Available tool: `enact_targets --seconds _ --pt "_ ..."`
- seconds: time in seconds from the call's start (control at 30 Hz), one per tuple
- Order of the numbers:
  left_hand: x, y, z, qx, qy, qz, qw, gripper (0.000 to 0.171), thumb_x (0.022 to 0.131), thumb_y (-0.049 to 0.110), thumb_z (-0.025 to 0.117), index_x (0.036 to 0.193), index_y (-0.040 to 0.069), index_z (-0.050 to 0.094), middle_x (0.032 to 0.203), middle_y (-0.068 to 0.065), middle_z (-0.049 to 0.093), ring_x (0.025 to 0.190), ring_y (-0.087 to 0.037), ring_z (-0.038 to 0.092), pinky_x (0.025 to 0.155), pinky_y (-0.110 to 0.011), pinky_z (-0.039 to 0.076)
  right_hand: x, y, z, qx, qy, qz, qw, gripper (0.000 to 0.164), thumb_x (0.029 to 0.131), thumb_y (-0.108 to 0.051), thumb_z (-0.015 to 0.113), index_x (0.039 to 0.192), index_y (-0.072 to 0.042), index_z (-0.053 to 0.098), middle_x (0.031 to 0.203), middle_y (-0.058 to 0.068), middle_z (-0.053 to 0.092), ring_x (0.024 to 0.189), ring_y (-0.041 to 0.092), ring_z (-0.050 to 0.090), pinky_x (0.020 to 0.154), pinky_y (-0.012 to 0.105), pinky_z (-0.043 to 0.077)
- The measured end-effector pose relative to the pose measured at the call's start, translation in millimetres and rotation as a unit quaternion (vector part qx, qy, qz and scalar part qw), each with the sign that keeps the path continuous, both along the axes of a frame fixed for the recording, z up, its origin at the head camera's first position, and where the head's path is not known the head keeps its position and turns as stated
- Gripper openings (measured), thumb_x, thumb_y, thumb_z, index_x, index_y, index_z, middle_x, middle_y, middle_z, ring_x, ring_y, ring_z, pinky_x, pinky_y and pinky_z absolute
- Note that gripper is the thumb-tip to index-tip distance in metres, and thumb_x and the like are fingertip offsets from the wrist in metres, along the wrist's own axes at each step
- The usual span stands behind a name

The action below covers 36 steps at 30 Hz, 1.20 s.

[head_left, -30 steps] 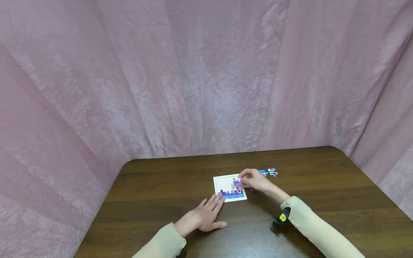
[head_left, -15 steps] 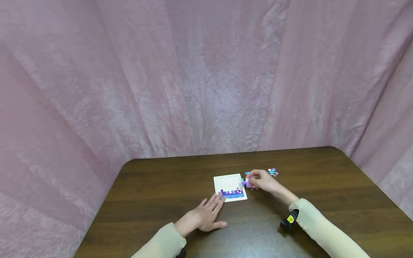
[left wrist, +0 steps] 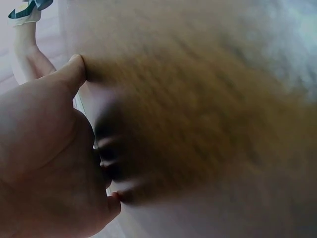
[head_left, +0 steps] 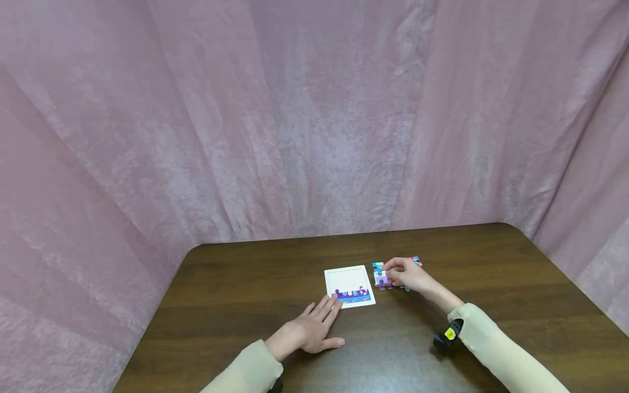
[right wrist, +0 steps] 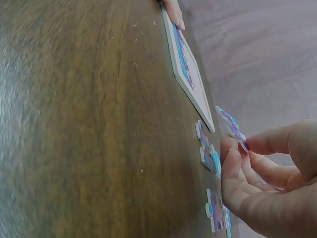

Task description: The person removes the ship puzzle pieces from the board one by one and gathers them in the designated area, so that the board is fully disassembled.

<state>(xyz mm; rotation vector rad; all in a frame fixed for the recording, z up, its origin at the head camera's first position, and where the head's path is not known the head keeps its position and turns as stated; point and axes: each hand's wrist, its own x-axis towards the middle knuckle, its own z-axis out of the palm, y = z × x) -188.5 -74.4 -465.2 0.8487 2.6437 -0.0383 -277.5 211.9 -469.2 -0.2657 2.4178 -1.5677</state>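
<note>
- Right hand (head_left: 409, 275): thumb and forefinger together, clamped on one puzzle piece (right wrist: 233, 130); piece sits at the fingertips, raised off the counter (head_left: 236, 289).
- Held piece, right wrist view: projects from the fingertips towards the puzzle tray (head_left: 348, 278); visible long axis slants from upper left to lower right, seen nearly edge-on. Face tilted relative to the counter; exact angle cannot be told.
- Loose pieces (right wrist: 216, 210): lie flat on the counter below and beside the right hand, to the right of the tray; partly hidden by the fingers in the head view.
- Left hand (head_left: 314, 328): fingers straight, slightly apart, tips resting on the tray's near left corner; thumb spread to the side, over the counter.
- Tray: flat, white-rimmed, between the two hands, slightly rotated to the counter's edge. Purple-and-blue strip (head_left: 356, 298) occupies its near part, long axis running left to right; white base shows beyond.
- Pink curtain (head_left: 314, 120) behind the counter.
</note>
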Motion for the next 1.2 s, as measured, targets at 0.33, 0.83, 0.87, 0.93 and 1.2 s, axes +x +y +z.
enact_targets --seconds 0.33,0.83,0.87,0.93,1.2 --pt "-4.8 -3 -15.8 0.009 0.002 0.001 1.0000 0.085 0.095 0.064 0.035 0.157 0.016 0.003 0.165 -0.002 -0.003 0.152 -0.018 0.002 0.121 -0.044 0.017 1.5 13 1.2 0.000 0.013 0.010 1.000 0.023 0.094 -0.004 0.056 0.110 0.012 0.058 0.085 0.011 0.068 0.075 0.011 0.064 0.066 0.022 0.055" --pt "-7.6 -2 -20.2 0.018 0.003 0.009 0.9998 0.085 0.094 0.065 0.037 0.157 0.016 0.006 0.165 0.000 -0.002 0.152 -0.017 0.003 0.121 -0.043 0.018 2.7 31 -0.1 -0.018 0.007 -0.004 1.000 0.026 0.095 -0.002 0.054 0.113 0.016 0.056 0.087 0.007 0.067 0.073 0.010 0.062 0.068 0.023 0.056" --pt "-7.6 -2 -20.4 0.018 0.004 0.009 0.9998 0.085 0.094 0.065 0.037 0.157 0.017 0.006 0.165 0.000 -0.002 0.152 -0.017 0.003 0.121 -0.043 0.018 3.1 32 0.0 -0.015 0.009 -0.003 1.000 0.026 0.095 -0.002 0.054 0.113 0.017 0.055 0.087 0.007 0.067 0.073 0.009 0.061 0.068 0.023 0.056" --pt "-7.8 -2 -21.5 0.017 0.008 0.008 0.9998 0.085 0.094 0.065 0.037 0.157 0.017 0.006 0.165 0.000 -0.001 0.152 -0.017 0.003 0.121 -0.043 0.018 3.7 33 0.4 -0.010 0.012 -0.003 1.000 0.026 0.095 -0.003 0.053 0.113 0.017 0.055 0.087 0.007 0.067 0.074 0.009 0.060 0.067 0.023 0.055" --pt "-5.3 -1 -12.4 0.005 0.000 0.011 0.9999 0.084 0.095 0.064 0.037 0.157 0.016 0.006 0.165 0.000 -0.001 0.152 -0.017 0.004 0.121 -0.042 0.018 3.0 39 -1.3 -0.002 0.008 -0.009 1.000 0.025 0.096 -0.004 0.053 0.112 0.016 0.055 0.084 0.005 0.066 0.074 0.008 0.060 0.067 0.023 0.055"
